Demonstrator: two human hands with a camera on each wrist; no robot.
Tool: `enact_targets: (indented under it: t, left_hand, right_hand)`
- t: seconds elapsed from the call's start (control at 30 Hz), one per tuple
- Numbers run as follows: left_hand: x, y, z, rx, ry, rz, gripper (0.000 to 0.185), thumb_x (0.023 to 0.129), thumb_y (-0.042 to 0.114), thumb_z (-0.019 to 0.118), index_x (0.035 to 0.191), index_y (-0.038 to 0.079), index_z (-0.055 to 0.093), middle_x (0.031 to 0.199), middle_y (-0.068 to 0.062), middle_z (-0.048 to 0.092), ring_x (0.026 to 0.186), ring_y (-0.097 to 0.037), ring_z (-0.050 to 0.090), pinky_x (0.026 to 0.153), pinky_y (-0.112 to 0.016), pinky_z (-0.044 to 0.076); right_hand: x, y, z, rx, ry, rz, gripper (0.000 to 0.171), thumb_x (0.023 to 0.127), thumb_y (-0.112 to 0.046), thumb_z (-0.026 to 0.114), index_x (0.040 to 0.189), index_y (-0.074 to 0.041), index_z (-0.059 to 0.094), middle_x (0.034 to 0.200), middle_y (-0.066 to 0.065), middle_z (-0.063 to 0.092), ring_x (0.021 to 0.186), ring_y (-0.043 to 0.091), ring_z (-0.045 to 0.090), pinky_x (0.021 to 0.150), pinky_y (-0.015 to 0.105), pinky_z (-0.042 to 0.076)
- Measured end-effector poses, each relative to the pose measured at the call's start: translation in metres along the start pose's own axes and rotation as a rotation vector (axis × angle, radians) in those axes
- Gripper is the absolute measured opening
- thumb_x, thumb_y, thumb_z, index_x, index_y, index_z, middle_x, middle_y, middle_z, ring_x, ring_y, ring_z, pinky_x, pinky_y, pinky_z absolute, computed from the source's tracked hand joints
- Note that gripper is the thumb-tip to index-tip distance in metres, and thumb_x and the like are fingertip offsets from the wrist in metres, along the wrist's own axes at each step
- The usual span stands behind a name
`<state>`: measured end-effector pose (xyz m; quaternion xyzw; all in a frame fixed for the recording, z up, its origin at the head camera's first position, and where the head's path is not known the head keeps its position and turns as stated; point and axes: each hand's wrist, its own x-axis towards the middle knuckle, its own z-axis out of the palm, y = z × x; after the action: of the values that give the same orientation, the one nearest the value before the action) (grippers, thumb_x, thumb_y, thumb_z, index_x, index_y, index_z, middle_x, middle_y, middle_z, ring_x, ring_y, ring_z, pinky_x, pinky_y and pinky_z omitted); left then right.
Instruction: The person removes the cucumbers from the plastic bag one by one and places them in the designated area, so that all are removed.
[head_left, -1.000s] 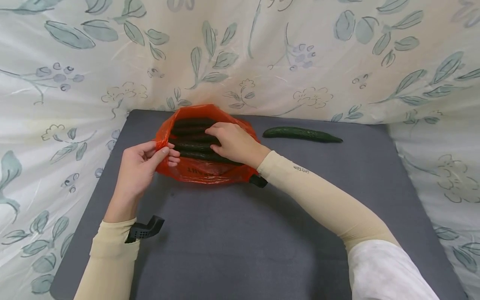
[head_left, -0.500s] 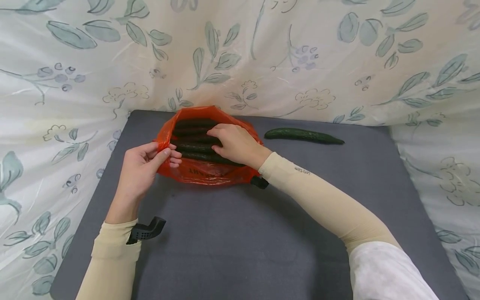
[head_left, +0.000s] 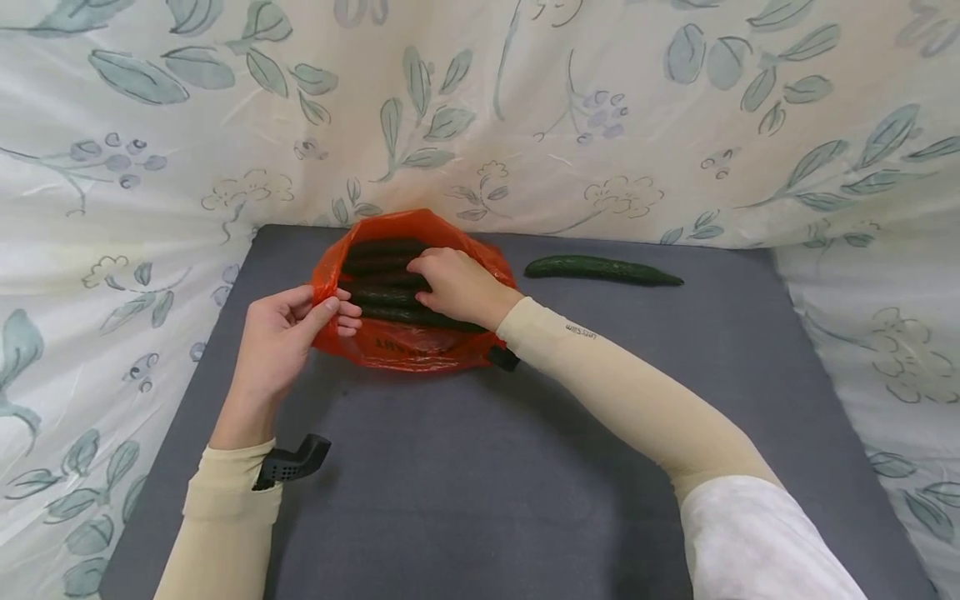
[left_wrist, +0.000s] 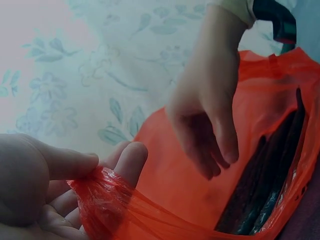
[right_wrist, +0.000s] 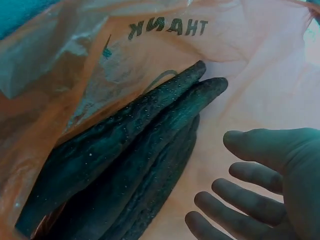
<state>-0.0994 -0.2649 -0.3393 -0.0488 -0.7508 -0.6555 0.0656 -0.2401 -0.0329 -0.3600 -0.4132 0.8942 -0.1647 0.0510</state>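
My left hand [head_left: 273, 346] pinches the edge of a red bag [head_left: 408, 352]; my right hand [head_left: 461, 287], nearer the cucumbers [head_left: 386, 297], hangs with loose, unfilled fingers at the mouth. They lie inside, lengthwise left to right, below and leftward of it.

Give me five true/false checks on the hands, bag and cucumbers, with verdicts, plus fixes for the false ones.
1. The left hand pinches the edge of the red bag. True.
2. The right hand is at the bag's mouth, holding nothing. True.
3. Every cucumber in view is inside the bag. False: one loose cucumber lies on the gray table, right of the bag.
4. The bag is tied shut. False: its mouth is open, and several bagged cucumbers show inside.
5. Dark lettering shows on the bag. True.
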Motion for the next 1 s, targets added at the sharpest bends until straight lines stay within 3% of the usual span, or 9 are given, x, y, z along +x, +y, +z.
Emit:
enact_targets:
  t: [0.3,0.53,1.0]
  left_hand:
    - [-0.001,0.0,0.001,-0.002,-0.006,0.011,0.023,0.108,0.004,0.066,0.118,-0.016,0.071,0.1,-0.015,0.08,0.082,-0.024,0.08,0.079,-0.033,0.066]
    - [-0.002,0.0,0.001,0.044,-0.004,0.006,0.023,0.109,0.008,0.066,0.118,-0.013,0.072,0.101,-0.016,0.08,0.084,-0.026,0.08,0.078,-0.033,0.067]
    - [-0.004,0.001,0.003,0.02,-0.009,0.009,0.023,0.109,0.006,0.066,0.118,-0.014,0.071,0.101,-0.016,0.079,0.083,-0.026,0.08,0.079,-0.033,0.067]
  right_hand:
    - [0.015,0.008,0.018,0.015,-0.036,0.035,0.044,0.1,-0.019,0.081,0.14,-0.002,0.071,0.132,0.011,0.072,0.122,0.026,0.068,0.106,0.038,0.056]
    - [0.02,0.012,0.029,0.032,-0.096,0.089,0.045,0.102,-0.019,0.08,0.144,-0.006,0.069,0.14,0.009,0.07,0.124,0.026,0.068,0.101,0.04,0.059]
    - [0.021,0.02,0.04,0.02,-0.168,0.13,0.045,0.104,-0.02,0.078,0.147,-0.013,0.068,0.142,0.005,0.07,0.119,0.026,0.07,0.092,0.044,0.063]
